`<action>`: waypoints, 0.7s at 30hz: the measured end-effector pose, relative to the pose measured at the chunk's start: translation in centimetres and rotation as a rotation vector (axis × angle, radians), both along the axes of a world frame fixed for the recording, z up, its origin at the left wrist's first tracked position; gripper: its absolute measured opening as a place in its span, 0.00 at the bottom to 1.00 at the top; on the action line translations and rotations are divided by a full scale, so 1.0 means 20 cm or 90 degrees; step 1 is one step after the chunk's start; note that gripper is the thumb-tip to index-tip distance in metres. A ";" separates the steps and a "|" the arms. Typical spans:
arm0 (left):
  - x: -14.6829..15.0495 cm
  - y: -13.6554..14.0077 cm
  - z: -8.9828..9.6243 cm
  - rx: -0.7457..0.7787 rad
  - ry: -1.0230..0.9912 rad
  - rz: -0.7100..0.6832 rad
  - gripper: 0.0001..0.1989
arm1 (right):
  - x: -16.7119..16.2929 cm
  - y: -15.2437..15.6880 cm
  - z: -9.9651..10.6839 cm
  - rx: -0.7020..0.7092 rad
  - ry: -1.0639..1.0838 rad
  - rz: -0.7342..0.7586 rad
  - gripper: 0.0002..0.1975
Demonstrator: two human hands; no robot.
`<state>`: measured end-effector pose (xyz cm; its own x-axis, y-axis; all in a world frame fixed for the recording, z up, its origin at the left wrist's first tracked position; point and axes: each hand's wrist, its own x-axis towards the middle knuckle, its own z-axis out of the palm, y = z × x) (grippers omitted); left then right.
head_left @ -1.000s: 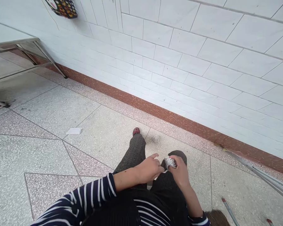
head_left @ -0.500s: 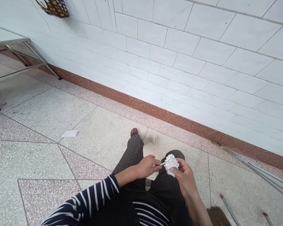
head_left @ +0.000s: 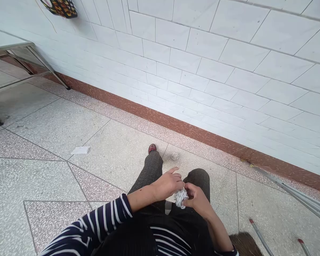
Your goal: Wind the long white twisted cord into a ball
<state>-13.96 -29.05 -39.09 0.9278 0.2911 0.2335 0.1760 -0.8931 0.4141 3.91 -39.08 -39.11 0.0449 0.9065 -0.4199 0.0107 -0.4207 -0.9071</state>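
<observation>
A small bundle of looped white cord (head_left: 181, 197), which looks crocheted or knotted, is held above my lap. My right hand (head_left: 198, 202) grips it from the right, thumb in front and fingers behind. From the left, my left hand (head_left: 168, 185) reaches over its upper edge with curled fingers; its fingertips touch or nearly touch the cord, and whatever they pinch is hidden. On the floor beyond my knees lies a round ball of white cord (head_left: 175, 156). No strand between ball and bundle can be made out.
A white slip of paper (head_left: 80, 150) lies on the floor at left. A metal-legged table (head_left: 29, 46) stands by the tiled wall. Metal poles (head_left: 288, 188) lean along the wall's foot at right, near red-tipped legs (head_left: 261, 236) and a brown furry seat (head_left: 245, 245).
My right hand has brought the bundle leftward and lower, turning it. My left hand has rolled over its top; the thin dark tool seen between its fingers is now hidden.
</observation>
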 end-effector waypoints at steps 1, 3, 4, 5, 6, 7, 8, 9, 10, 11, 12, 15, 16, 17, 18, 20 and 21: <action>0.00 0.00 -0.01 -0.028 -0.008 0.005 0.11 | 0.00 -0.02 0.01 -0.012 0.035 0.021 0.18; 0.00 -0.01 -0.03 -0.104 -0.023 0.032 0.11 | 0.02 -0.05 0.03 -0.032 0.097 0.041 0.20; 0.01 -0.01 -0.05 -0.146 -0.028 0.048 0.11 | 0.03 -0.05 0.04 -0.040 0.124 0.042 0.21; 0.02 -0.01 -0.06 -0.184 -0.030 0.062 0.11 | 0.04 -0.06 0.06 -0.045 0.147 0.038 0.22; 0.02 -0.02 -0.08 -0.217 -0.027 0.070 0.11 | 0.05 -0.07 0.07 -0.049 0.167 0.029 0.23; 0.03 -0.02 -0.10 -0.242 -0.022 0.074 0.10 | 0.05 -0.07 0.08 -0.051 0.184 0.015 0.24; 0.04 -0.02 -0.11 -0.258 -0.014 0.076 0.10 | 0.05 -0.07 0.09 -0.051 0.196 -0.004 0.25; 0.05 -0.02 -0.12 -0.266 -0.004 0.079 0.10 | 0.05 -0.07 0.10 -0.051 0.205 -0.026 0.25; 0.05 -0.03 -0.13 -0.267 0.008 0.085 0.09 | 0.05 -0.07 0.11 -0.048 0.210 -0.049 0.24; 0.06 -0.03 -0.14 -0.264 0.018 0.092 0.09 | 0.05 -0.06 0.12 -0.046 0.213 -0.077 0.24; 0.06 -0.03 -0.15 -0.258 0.026 0.097 0.09 | 0.05 -0.06 0.13 -0.044 0.214 -0.112 0.23; 0.06 -0.04 -0.15 -0.245 0.027 0.092 0.10 | 0.05 -0.05 0.17 -0.043 0.211 -0.229 0.24; 0.06 -0.04 -0.15 -0.243 0.022 0.088 0.11 | 0.05 -0.04 0.19 -0.039 0.208 -0.262 0.24; 0.06 -0.04 -0.15 -0.241 0.019 0.084 0.11 | 0.05 -0.04 0.20 -0.032 0.206 -0.286 0.24; 0.06 -0.03 -0.15 -0.237 0.018 0.083 0.12 | 0.06 -0.03 0.22 -0.020 0.204 -0.304 0.24; 0.07 -0.02 -0.14 -0.228 0.022 0.086 0.13 | 0.06 -0.02 0.25 0.010 0.201 -0.347 0.24; 0.07 -0.01 -0.14 -0.222 0.026 0.089 0.14 | 0.06 -0.02 0.27 0.025 0.198 -0.369 0.24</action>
